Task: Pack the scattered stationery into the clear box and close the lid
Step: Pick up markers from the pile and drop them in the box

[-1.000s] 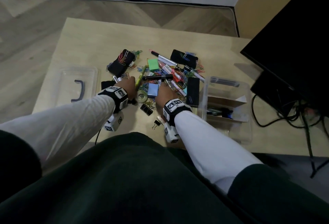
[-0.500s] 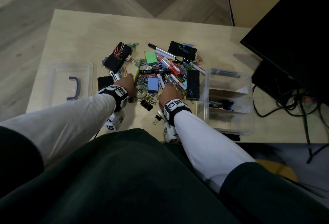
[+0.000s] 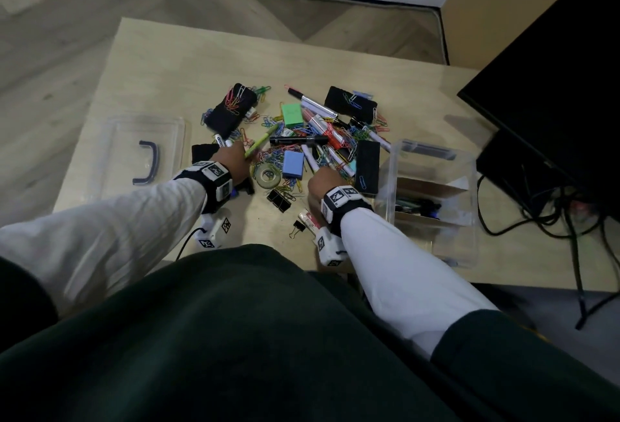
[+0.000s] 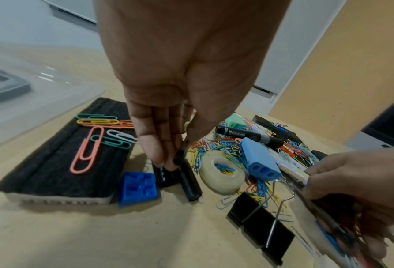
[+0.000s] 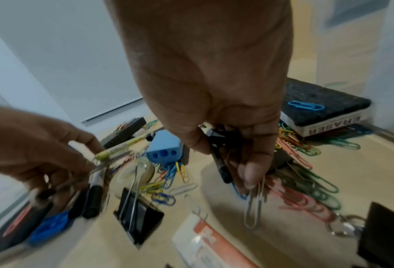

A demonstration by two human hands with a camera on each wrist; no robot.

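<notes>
Stationery pile [image 3: 302, 139] is sitting mid-worktop [image 3: 167, 62], clear box [image 3: 432, 207] just to its right with the top open, lid [image 3: 144, 150] lying well apart on the left (handle up).

Left hand [image 3: 235, 163] is curling round a yellow-green pen [image 3: 260, 141] and pinching down on black markers [image 4: 186, 174] beside the tape roll [image 4: 221, 174]. Right hand [image 3: 323, 180] is gripping a bundle of pens [image 5: 218, 163], with a loose paper clip [image 5: 253, 204] dangling from its fingertips.

Step in hand, as I read it: gathering pens into fistfuls, then carrying them to the box.

How I'd do it well:
- Be aligning the pens parallel before lifting, so they're dropping in flat beside what is already inside.
- Be shaking off the hanging clip over the pile, not mid-carry (it looks barely held).
- Right hand is nearest the box, so it should be unloading first; left is passing across or following.
- Be leaving the paper clips [image 3: 339, 153] until the bulky things are out: erasers [image 3: 367, 166], blue sharpener [image 3: 293, 165], binder clips [image 3: 278, 198]. Then sweep them to the worktop edge into a cupped hand.
- Lid goes last; check nothing is sticking above the rim.
</notes>
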